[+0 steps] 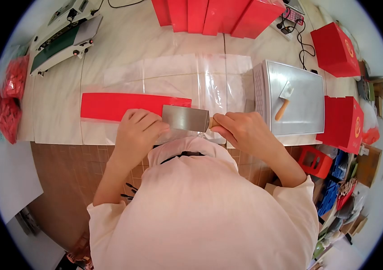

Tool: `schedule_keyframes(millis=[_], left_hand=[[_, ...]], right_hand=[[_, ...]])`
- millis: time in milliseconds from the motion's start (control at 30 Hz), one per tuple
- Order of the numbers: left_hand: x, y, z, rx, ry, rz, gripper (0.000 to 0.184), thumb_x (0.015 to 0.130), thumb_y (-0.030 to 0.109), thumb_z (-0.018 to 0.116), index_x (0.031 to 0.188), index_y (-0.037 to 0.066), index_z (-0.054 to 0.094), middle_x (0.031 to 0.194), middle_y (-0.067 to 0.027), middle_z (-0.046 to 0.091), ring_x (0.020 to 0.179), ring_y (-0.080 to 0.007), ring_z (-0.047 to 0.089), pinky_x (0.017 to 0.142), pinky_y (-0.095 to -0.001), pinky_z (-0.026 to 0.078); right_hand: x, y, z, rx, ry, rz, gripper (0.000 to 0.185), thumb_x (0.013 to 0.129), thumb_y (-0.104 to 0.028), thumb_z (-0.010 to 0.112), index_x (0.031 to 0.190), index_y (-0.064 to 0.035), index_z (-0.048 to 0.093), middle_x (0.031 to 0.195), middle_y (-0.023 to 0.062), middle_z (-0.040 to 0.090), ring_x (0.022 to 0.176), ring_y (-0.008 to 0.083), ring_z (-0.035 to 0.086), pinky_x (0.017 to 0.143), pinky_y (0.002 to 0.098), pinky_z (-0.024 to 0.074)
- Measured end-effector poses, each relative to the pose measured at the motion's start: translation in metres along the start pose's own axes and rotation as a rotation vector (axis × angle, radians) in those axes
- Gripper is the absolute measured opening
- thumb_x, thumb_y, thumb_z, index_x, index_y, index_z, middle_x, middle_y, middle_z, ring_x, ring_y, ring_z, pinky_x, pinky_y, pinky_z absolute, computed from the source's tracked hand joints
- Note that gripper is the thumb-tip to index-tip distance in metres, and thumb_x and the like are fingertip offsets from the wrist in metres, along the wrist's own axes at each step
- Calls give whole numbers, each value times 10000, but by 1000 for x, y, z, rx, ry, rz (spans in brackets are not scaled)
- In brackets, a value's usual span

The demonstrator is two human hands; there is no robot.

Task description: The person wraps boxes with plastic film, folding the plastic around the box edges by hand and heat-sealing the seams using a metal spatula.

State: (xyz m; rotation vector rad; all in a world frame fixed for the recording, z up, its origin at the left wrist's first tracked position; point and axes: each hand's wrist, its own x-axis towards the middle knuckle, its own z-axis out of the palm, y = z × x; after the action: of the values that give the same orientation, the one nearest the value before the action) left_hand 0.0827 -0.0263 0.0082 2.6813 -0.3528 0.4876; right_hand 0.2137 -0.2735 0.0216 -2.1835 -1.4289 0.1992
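Note:
A long red board [128,103] lies on clear plastic sheeting near the table's front edge. My left hand [141,127] has its fingers bent closed over the board's near edge, with fingertips close to the blade's left end. Whether they touch the blade I cannot tell. In my right hand [242,129] is the wooden handle of a cleaver [186,119]. Its broad rectangular metal blade points left and covers the right part of the board's near side. Beside my right hand stands a metal-topped plate [300,110], and on it rests a small scraper [285,100] with a wooden handle.
Clear plastic sheeting [211,74] spreads behind the board. Several red boxes [216,18] line the back, and more red boxes [341,119] stand at the right. A machine [67,40] occupies the back left. Black cables [301,38] run behind the plate. A red stool [315,161] is below.

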Motion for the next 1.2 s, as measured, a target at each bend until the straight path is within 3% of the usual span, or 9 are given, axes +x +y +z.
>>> schedule_keyframes(millis=[167, 367, 433, 633, 767, 833, 1200], left_hand=[[17, -20, 1, -93, -48, 26, 126, 713, 84, 739, 798, 66, 649, 803, -27, 592, 792, -232, 554, 735, -363, 432], [22, -22, -1, -245, -144, -134, 95, 743, 82, 720, 808, 72, 651, 814, -26, 592, 807, -226, 552, 769, -348, 428], [21, -25, 1, -290, -114, -153, 92, 757, 86, 713, 817, 70, 646, 834, -26, 586, 842, -222, 547, 788, -346, 422], [18, -30, 11, -234, -112, -153, 106, 775, 115, 708, 819, 72, 622, 847, -34, 571, 872, -231, 539, 803, -360, 416], [16, -35, 17, -238, -78, -146, 123, 776, 124, 713, 805, 70, 607, 838, -41, 566, 869, -239, 540, 806, -364, 414], [17, -37, 18, -258, -100, -196, 129, 775, 120, 718, 803, 68, 602, 840, -44, 565, 872, -240, 540, 807, -365, 413], [11, -39, 25, -363, 107, -418, 98, 798, 47, 677, 867, 55, 609, 868, -57, 578, 858, -264, 553, 764, -380, 447]], right_hand=[[-3, 1, 0, -58, -83, -31, 189, 915, -266, 621, 877, -90, 562, 578, 40, 528, 506, 219, 544, 443, 335, 402], [-11, 4, 1, -103, -49, -53, 199, 900, -262, 639, 847, -91, 553, 595, 37, 528, 522, 216, 548, 450, 341, 407], [-13, 10, -6, -90, -23, -86, 199, 890, -260, 650, 846, -86, 564, 594, 39, 528, 525, 217, 549, 449, 348, 404], [-44, 18, -34, 126, 19, 161, 188, 812, -207, 724, 901, -55, 659, 642, 63, 584, 533, 254, 560, 467, 341, 421], [-43, 13, -17, 158, 31, 103, 188, 814, -199, 718, 910, -48, 660, 647, 64, 586, 534, 254, 560, 468, 339, 423], [-31, 2, -3, 182, 19, -24, 159, 830, -189, 703, 889, -50, 654, 638, 68, 574, 527, 253, 552, 462, 341, 413], [3, 3, -2, 32, -6, 33, 143, 874, -198, 664, 912, -67, 622, 647, 54, 580, 534, 240, 558, 447, 351, 405]])
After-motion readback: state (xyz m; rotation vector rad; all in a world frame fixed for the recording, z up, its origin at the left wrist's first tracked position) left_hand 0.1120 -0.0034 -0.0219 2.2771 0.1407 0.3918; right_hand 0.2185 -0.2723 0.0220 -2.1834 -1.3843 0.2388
